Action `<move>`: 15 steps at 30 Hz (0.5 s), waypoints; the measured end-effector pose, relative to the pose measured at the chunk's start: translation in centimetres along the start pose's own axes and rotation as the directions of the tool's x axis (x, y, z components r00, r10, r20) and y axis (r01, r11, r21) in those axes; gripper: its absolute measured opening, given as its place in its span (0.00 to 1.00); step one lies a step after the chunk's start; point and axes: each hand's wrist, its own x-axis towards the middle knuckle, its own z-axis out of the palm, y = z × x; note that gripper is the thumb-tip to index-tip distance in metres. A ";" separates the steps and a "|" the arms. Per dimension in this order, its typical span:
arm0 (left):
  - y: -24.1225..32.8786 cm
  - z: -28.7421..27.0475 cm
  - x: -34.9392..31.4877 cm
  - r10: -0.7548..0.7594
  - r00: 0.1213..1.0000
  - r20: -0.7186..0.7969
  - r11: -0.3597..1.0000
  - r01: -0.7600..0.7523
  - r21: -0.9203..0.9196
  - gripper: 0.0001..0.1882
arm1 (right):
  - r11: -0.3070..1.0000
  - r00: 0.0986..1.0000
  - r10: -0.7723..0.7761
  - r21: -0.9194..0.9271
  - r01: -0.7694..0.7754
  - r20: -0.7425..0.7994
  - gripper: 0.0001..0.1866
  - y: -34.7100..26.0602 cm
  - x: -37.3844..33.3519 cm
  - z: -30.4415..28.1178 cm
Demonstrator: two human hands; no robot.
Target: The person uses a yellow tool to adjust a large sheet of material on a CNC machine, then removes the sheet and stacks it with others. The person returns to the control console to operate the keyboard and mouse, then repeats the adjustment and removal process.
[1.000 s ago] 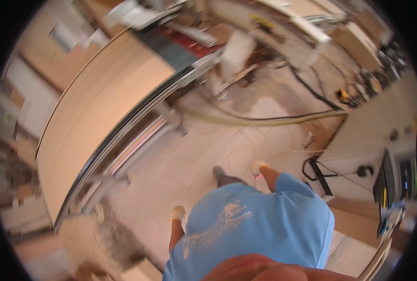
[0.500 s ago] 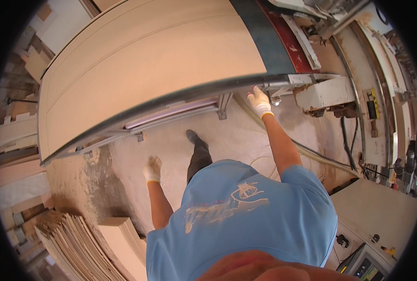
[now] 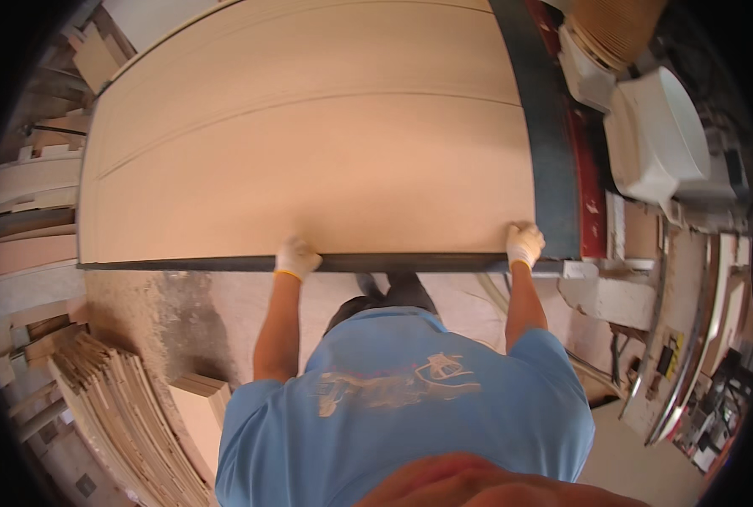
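A large tan board [image 3: 326, 169] with thin lines running along it lies flat on a dark machine table [image 3: 410, 263], whose edge shows along the front. My left hand [image 3: 298, 257], in a white knit glove, is closed at the board's front edge, left of my body. Also gloved, my right hand [image 3: 525, 242] has its fingers curled at the board's front right corner. The undersides of both hands are hidden, as are the thumbs.
Beyond the board's right end run a dark green strip [image 3: 548, 144] and a red rail [image 3: 594, 194]. A white machine housing [image 3: 655, 135] with a ribbed hose [image 3: 617, 29] stands at the far right. Stacked thin panels [image 3: 127, 414] lean at the lower left, beside thicker boards [image 3: 199, 401].
Both hands have come up to the board's front edge, the left from hanging low beside my body. My view has turned, and the table edge now runs straight across in front of me.
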 end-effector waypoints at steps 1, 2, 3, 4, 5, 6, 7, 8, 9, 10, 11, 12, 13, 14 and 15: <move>0.4 1.3 0.2 0.067 0.987 -0.145 0.985 -0.043 0.166 0.16 | 0.998 0.997 0.058 -0.018 -0.057 0.048 0.30 -0.7 0.3 -0.2; 0.7 2.5 0.2 0.056 0.968 -0.245 0.979 -0.005 0.203 0.18 | 0.992 0.991 0.129 0.007 -0.130 0.043 0.32 -1.1 0.3 -0.3; 1.3 3.8 0.5 0.018 0.946 -0.323 0.984 0.040 0.173 0.23 | 0.984 0.985 0.165 0.060 -0.167 0.046 0.32 -1.5 0.7 -0.6; 1.6 5.0 0.8 -0.047 0.919 -0.392 0.990 0.096 0.105 0.30 | 0.968 0.968 0.242 0.058 -0.246 0.064 0.33 -1.6 1.0 -0.8; 1.9 6.0 1.0 -0.186 0.874 -0.448 0.982 0.162 -0.092 0.33 | 0.961 0.962 0.260 0.073 -0.267 0.086 0.33 -1.7 1.5 -1.0; 2.1 6.7 1.3 -0.218 0.850 -0.480 0.976 0.179 -0.126 0.36 | 0.953 0.952 0.288 0.070 -0.296 0.101 0.33 -1.4 2.1 -1.1; 2.2 7.2 1.6 -0.215 0.828 -0.517 0.976 0.168 -0.137 0.38 | 0.945 0.945 0.312 0.070 -0.319 0.097 0.33 -1.2 2.5 -1.0; 2.3 7.3 1.9 -0.231 0.809 -0.541 0.972 0.165 -0.169 0.39 | 0.951 0.950 0.300 0.054 -0.305 0.088 0.33 -0.8 3.1 -0.9; 2.3 7.3 2.3 -0.194 0.800 -0.568 0.980 0.137 -0.142 0.39 | 0.944 0.939 0.315 0.052 -0.325 0.137 0.35 -0.4 3.6 -0.6; 2.3 6.9 2.6 -0.181 0.792 -0.584 0.983 0.122 -0.138 0.39 | 0.951 0.947 0.287 0.075 -0.300 0.145 0.36 0.1 4.0 -0.2; 2.2 6.4 3.1 -0.199 0.752 -0.628 0.976 0.097 -0.193 0.39 | 0.955 0.952 0.277 0.073 -0.288 0.132 0.37 0.7 4.3 0.2; 2.0 5.7 3.4 -0.196 0.779 -0.595 0.980 0.134 -0.146 0.39 | 0.964 0.957 0.252 0.052 -0.262 0.147 0.38 1.1 4.5 0.7; 1.8 5.1 4.0 -0.213 0.783 -0.584 0.976 0.144 -0.162 0.39 | 0.955 0.955 0.244 0.131 -0.267 0.167 0.38 1.7 4.7 1.0; 1.5 4.3 4.2 -0.216 0.768 -0.602 0.973 0.122 -0.194 0.38 | 0.900 0.954 0.250 0.322 -0.292 0.168 0.37 2.2 4.9 1.4; 1.1 3.6 4.3 -0.193 0.780 -0.595 0.978 0.104 -0.181 0.36 | 0.817 0.940 0.201 0.483 -0.315 0.274 0.38 2.7 5.0 1.5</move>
